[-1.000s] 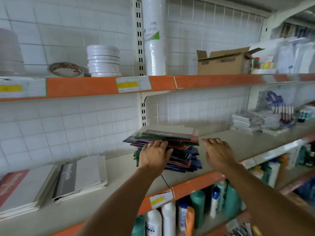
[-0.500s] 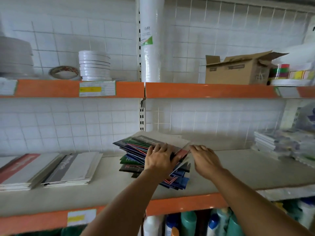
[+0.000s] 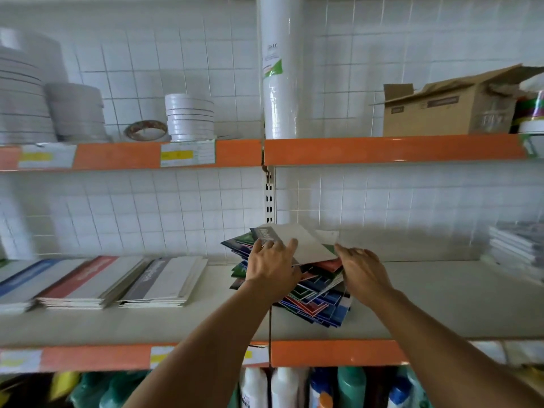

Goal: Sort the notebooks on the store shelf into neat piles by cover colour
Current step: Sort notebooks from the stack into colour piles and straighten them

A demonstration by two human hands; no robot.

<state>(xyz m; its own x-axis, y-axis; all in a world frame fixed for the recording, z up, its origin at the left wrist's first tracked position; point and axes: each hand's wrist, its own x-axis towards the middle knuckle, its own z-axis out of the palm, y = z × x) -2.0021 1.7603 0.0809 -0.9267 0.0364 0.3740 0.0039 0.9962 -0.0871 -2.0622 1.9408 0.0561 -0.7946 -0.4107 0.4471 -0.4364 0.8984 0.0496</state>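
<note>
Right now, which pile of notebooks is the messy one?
The mixed-colour pile under both hands, in the middle of the shelf. Its covers fan out crookedly, while the grey-striped pile and red-striped pile lie square.

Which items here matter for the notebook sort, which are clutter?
Job: messy multicoloured notebook heap; grey-and-white top notebook; sorted red-striped pile; grey-striped pile; blue-striped pile.
Clutter: brown cardboard box; white tape rolls; plastic bottles.

Two hands, the left hand (image 3: 272, 267) and right hand (image 3: 363, 272), are touching one messy heap of notebooks (image 3: 306, 287); left of the heap, three neat piles (image 3: 97, 282) are lying.
</note>
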